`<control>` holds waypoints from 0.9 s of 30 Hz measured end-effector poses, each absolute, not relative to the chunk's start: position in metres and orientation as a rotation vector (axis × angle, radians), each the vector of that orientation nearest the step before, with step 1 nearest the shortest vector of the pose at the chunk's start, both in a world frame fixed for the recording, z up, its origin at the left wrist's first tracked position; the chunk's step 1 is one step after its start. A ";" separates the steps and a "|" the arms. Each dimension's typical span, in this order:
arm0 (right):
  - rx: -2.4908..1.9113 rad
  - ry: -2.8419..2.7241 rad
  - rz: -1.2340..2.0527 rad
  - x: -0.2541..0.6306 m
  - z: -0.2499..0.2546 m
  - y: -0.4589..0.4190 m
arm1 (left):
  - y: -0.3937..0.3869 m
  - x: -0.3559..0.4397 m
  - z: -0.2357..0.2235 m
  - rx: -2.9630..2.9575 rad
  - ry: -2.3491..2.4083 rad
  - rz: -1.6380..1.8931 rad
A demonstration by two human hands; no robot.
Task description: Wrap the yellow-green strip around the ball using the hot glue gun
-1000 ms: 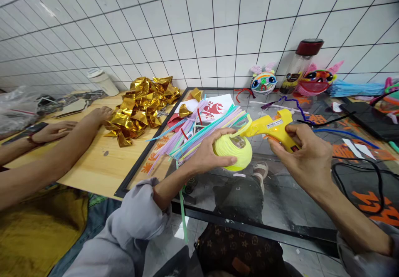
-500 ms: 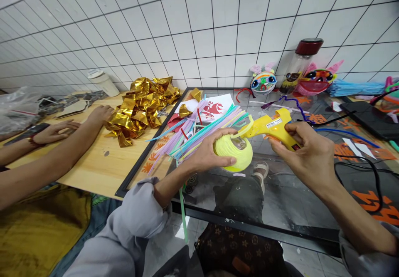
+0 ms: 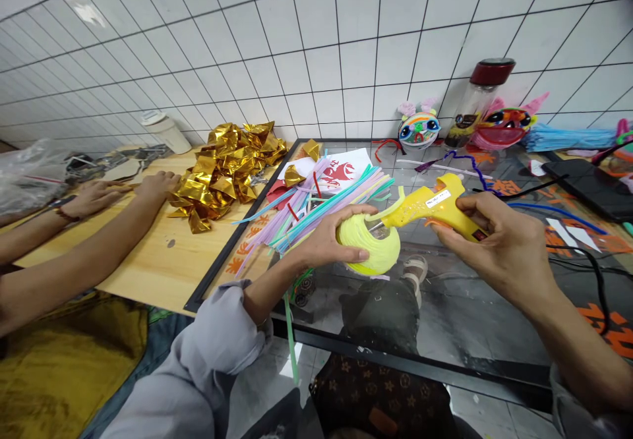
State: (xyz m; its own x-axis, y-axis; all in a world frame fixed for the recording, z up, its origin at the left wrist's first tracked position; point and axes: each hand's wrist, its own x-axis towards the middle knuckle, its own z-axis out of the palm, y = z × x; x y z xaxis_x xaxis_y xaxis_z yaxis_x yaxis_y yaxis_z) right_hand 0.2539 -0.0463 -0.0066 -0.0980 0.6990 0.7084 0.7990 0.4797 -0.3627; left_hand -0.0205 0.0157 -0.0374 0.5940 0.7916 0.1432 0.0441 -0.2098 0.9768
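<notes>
My left hand (image 3: 336, 238) is closed round a pale yellow ball (image 3: 373, 258) wound with fuzzy pipe cleaner, a bare opening showing at its upper right. A loose yellow pipe cleaner end (image 3: 399, 195) sticks out from the ball near the opening. My right hand (image 3: 504, 234) grips a yellow hot glue gun (image 3: 430, 207) by its handle. The gun's nozzle points left, down at the ball's bare opening; whether it touches cannot be made out. Just behind my left hand lies a bundle of pastel pipe cleaners (image 3: 336, 198).
A pile of gold foil pieces (image 3: 222, 169) lies left, beside another person's hands (image 3: 153, 185). At the back stand a decorated animal-face ball (image 3: 418, 129), a lidded bottle (image 3: 477, 106) and a pink animal-face ball (image 3: 504, 126). A black cable (image 3: 593, 287) trails at right.
The glue gun in my right hand has shifted slightly right and tilted more steeply into the ball. My left hand has turned the ball a little. The other person's hands have moved slightly.
</notes>
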 end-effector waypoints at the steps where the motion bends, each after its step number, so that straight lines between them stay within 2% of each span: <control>1: -1.248 -1.843 -0.146 0.254 -0.006 -0.047 | 0.016 -0.021 -0.037 1.652 0.709 0.796; 27: -1.383 -1.736 -0.133 0.244 -0.005 -0.049 | 0.013 -0.019 -0.033 1.639 0.715 0.760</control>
